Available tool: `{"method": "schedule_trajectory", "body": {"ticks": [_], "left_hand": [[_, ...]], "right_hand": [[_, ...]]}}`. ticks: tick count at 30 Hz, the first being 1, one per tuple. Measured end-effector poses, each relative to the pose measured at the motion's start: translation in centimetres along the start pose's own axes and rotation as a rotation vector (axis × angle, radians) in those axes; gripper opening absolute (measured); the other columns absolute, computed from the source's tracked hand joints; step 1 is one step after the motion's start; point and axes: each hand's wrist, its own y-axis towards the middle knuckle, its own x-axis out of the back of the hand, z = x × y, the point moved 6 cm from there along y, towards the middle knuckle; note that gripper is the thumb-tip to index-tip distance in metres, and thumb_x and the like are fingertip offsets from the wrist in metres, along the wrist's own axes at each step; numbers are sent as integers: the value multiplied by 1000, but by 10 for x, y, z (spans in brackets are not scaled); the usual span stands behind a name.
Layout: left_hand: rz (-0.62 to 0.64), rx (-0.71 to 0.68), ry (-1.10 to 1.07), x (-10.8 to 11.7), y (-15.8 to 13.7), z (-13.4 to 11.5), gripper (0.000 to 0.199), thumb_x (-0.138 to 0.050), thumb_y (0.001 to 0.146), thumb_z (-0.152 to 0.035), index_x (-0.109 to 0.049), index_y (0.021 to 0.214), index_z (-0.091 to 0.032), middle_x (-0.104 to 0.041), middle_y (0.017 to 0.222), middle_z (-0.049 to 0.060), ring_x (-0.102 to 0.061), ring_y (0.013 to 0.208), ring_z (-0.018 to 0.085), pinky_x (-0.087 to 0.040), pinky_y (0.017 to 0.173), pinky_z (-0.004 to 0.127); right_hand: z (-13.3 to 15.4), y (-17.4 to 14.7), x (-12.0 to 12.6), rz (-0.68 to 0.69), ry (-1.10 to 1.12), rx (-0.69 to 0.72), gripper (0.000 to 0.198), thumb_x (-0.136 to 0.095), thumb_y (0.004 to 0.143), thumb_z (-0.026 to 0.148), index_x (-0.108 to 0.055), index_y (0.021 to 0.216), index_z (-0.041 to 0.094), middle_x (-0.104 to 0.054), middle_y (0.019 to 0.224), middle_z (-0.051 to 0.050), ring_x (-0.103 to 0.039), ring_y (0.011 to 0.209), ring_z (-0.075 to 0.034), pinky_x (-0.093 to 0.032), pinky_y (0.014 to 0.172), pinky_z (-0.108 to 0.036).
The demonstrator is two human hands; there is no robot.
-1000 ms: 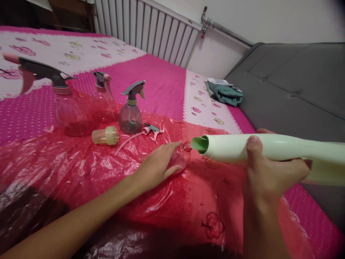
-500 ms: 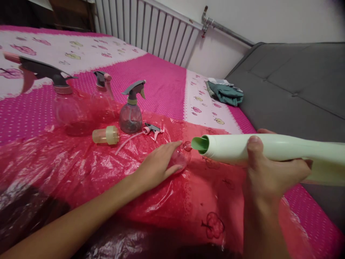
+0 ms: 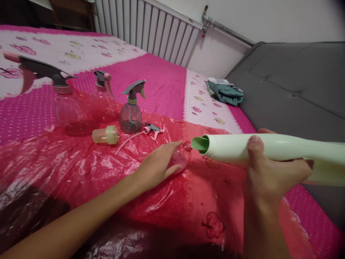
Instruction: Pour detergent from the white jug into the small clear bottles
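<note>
My left hand [image 3: 159,165] is wrapped round a clear spray bottle body [image 3: 183,158] that has no top on it. In my right hand [image 3: 269,169] is a long pale green bottle [image 3: 229,145], tipped sideways. Its green spout [image 3: 199,143] sits right at the clear bottle's open mouth; I cannot see any liquid running between them. A loose spray head [image 3: 152,130] with a pink collar and a thin tube lies just beyond my left hand. The yellowish cap [image 3: 105,135] lies on its side to the left.
Three spray bottles stand at the back left: a large pink one [image 3: 64,104], a smaller pink one [image 3: 104,97] and a grey one [image 3: 130,114]. Red plastic sheeting [image 3: 88,176] covers the bed. Folded clothes [image 3: 225,92] lie by the grey headboard [image 3: 293,79]; a radiator [image 3: 151,27] is behind.
</note>
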Motion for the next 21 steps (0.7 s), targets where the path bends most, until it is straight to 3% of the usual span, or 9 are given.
{"method": "schedule_trajectory", "body": {"ticks": [7, 13, 21], "left_hand": [[-1, 6, -5, 1, 0, -1, 62, -66, 96, -34, -37, 151, -24, -54, 152, 15, -55, 138, 33, -45, 116, 53], [4, 3, 4, 1, 0, -2, 63, -66, 97, -34, -37, 150, -22, -53, 153, 15, -53, 140, 32, -43, 117, 51], [-4, 3, 14, 1, 1, -1, 62, -66, 97, -34, -37, 150, -19, -55, 152, 15, -54, 139, 31, -44, 117, 49]], "right_hand": [[1, -1, 1, -20, 32, -25, 56, -73, 64, 42, -75, 110, 10, -67, 105, -9, -68, 91, -16, -59, 96, -36], [0, -1, 1, -10, 13, -51, 52, -73, 65, 42, -75, 109, 14, -67, 105, -8, -68, 90, -17, -57, 102, -45], [-3, 2, 1, -27, 16, -24, 54, -73, 62, 44, -76, 106, 13, -68, 102, -8, -68, 88, -17, -59, 98, -44]]}}
